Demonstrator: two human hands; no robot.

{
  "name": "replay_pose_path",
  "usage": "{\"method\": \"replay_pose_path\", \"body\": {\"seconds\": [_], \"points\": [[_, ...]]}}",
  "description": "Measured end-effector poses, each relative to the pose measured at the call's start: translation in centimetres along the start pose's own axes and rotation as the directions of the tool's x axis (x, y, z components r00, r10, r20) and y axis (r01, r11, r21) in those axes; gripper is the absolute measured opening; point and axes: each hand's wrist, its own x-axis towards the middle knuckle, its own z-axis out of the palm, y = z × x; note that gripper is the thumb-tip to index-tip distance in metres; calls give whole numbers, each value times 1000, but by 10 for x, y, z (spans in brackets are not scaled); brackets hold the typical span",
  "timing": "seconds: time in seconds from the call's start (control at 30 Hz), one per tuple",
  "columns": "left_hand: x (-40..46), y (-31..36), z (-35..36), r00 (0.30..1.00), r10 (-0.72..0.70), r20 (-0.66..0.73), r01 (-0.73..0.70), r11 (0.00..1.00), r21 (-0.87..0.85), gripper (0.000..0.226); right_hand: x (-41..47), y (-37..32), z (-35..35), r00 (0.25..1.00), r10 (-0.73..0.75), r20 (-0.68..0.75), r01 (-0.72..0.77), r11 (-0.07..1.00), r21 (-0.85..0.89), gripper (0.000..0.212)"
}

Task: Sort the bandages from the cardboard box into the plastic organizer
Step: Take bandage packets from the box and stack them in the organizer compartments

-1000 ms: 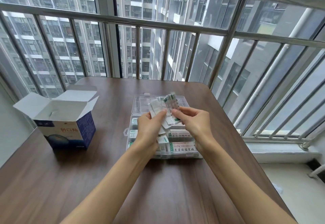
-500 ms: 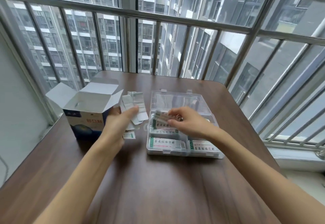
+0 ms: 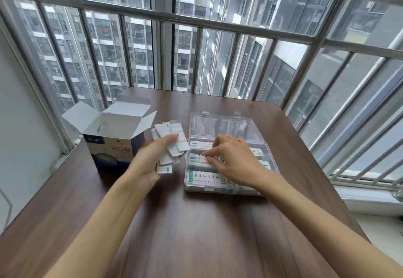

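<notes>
My left hand (image 3: 150,157) grips a fanned bunch of white bandage strips (image 3: 171,140) between the cardboard box and the organizer. The blue-and-white cardboard box (image 3: 113,147) stands at the left with its flaps open. The clear plastic organizer (image 3: 218,187) lies open at centre right, its lid (image 3: 220,125) folded back. Green-and-white bandage packets (image 3: 206,177) fill its compartments. My right hand (image 3: 235,160) reaches into the middle compartment, its fingertips pressing a bandage down onto the packets there.
The dark wooden table (image 3: 196,234) ends at a metal window railing (image 3: 196,22) at the back and right. A white wall (image 3: 21,125) borders the left side. A sill (image 3: 370,199) runs along the right.
My left hand carried the bunch of strips left, off the organizer. My right hand went down into the organizer with a bandage. The view shifted so the box and organizer sit further right.
</notes>
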Motion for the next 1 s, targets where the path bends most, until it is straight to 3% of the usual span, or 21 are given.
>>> {"method": "replay_pose_path", "body": {"seconds": [0.1, 0.2, 0.27, 0.33, 0.4, 0.53, 0.63, 0.7, 0.73, 0.8, 0.87, 1.0], "points": [[-3, 3, 2, 999, -29, 23, 30, 999, -35, 28, 1, 1, -3, 996, 12, -89, -5, 996, 86, 23], [-5, 6, 5, 995, -64, 80, 71, 993, -93, 22, 4, 0, -10, 944, 216, -249, -106, 915, 390, 19], [-5, 5, 11, 991, -82, 103, 91, 992, -83, 16, 8, -4, -18, 922, 375, -95, -217, 705, 676, 25], [-8, 1, 21, 985, -82, 150, 91, 994, -57, 16, 11, -8, -23, 902, 412, 130, -338, 486, 806, 29], [-11, -5, 32, 978, -71, 194, 74, 997, -8, 21, 11, -10, -24, 889, 430, 160, -355, 424, 833, 25], [-19, -17, 46, 979, -67, 192, 64, 998, 23, 20, 6, -7, -20, 846, 530, 57, -300, 386, 872, 10], [-22, -9, 51, 969, -142, 202, 171, 976, -134, 22, 0, 4, -29, 791, 597, 136, -296, 178, 938, 19], [-25, 2, 50, 948, -177, 265, 239, 945, -225, 31, -4, 7, -41, 827, 521, 212, -275, 46, 960, 26], [-27, 6, 51, 931, -186, 315, 266, 935, -234, 35, -6, 7, -46, 854, 473, 216, -279, 66, 958, 30], [-32, 7, 55, 907, -196, 372, 273, 948, -166, 41, -10, 2, -52, 889, 420, 185, -298, 221, 929, 36], [-35, 1, 58, 929, -180, 323, 207, 977, -49, 38, -14, -4, -51, 900, 424, 100, -264, 349, 899, 29], [-31, -19, 58, 985, -20, 170, -15, 980, 200, 24, -20, -2, -33, 866, 499, -26, -242, 464, 852, 32]]}}
